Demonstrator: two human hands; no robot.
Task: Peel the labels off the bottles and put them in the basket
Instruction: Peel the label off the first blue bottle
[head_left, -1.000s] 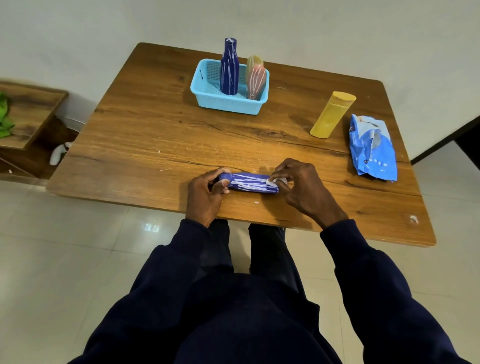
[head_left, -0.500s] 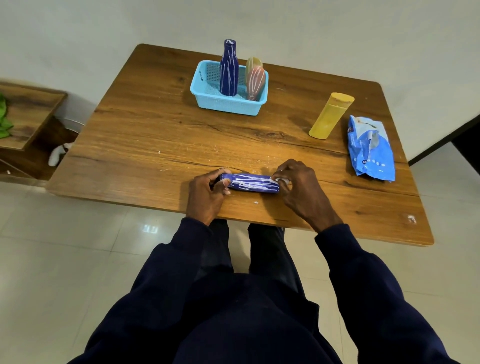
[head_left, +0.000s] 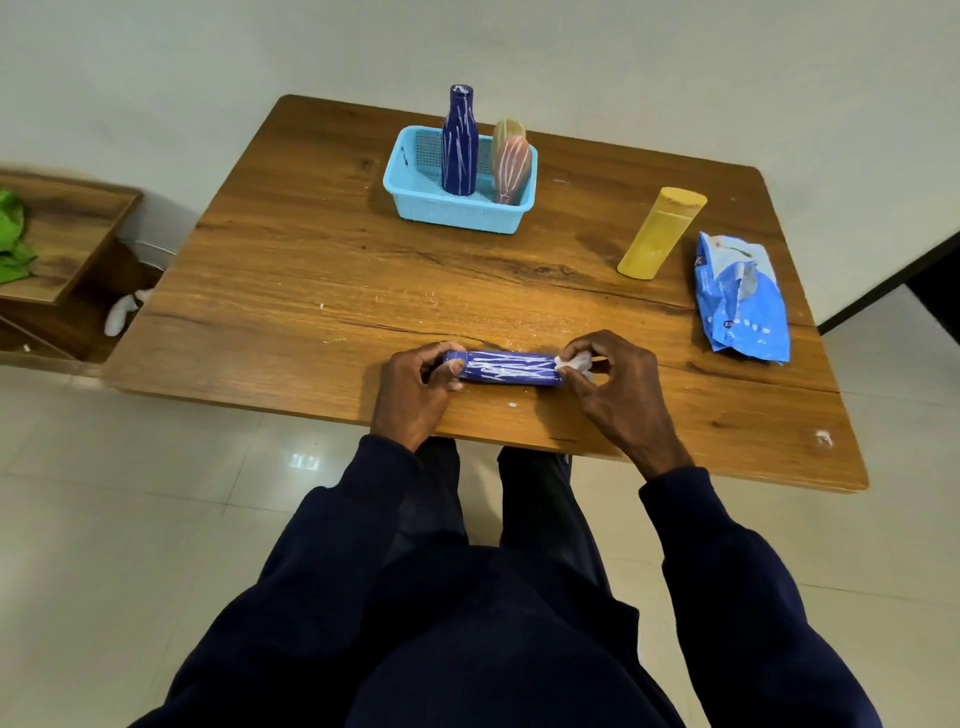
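A person sits at a wooden table (head_left: 311, 270), both hands on a blue bottle (head_left: 511, 369) that lies on its side near the table's close edge. The left hand (head_left: 415, 387) curls around the bottle's narrow end and holds it steady. The right hand (head_left: 618, 384) pinches a crumpled white scrap of label (head_left: 574, 362) at the opposite end, finger and thumb closed on it. Between the two grips, the bottle's body shows white streaks, probably glue or paper left behind.

The task looks a little past halfway. Straight ahead of the grip, across the table, a light blue basket (head_left: 457, 213) already holds two bottles. One is a dark blue bottle (head_left: 459, 145) standing upright, and beside it is a pinkish bottle (head_left: 511, 163), both streaked white like the one in hand. The held bottle seems almost stripped and is not yet in the basket. Ahead of the right hand and further right, a yellow bottle (head_left: 660, 234) stands on the table, well apart from the basket. Whether it carries a label cannot be told.

The count is four bottles: two in the basket, one in the hands and one yellow outside. There is one basket. One blue packet (head_left: 743, 301) lies flat to the right of the right hand, just beside the yellow bottle. Small white flecks dot the wood around the grip.
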